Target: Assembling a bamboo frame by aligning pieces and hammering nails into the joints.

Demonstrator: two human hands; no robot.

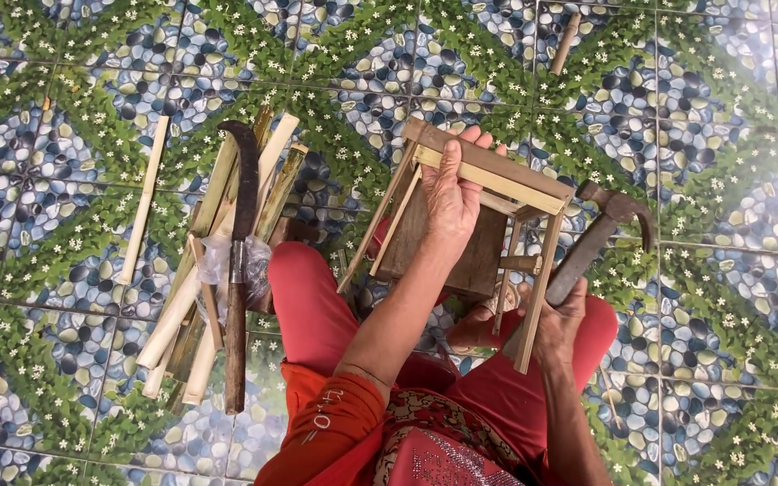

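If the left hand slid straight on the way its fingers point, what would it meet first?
Past the bamboo frame that the left hand grips, only patterned floor tiles seem to lie ahead, though depth is unclear.

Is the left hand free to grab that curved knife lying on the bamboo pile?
Probably not right away: the left hand grips the bamboo frame. The knife lies uncovered on its side.
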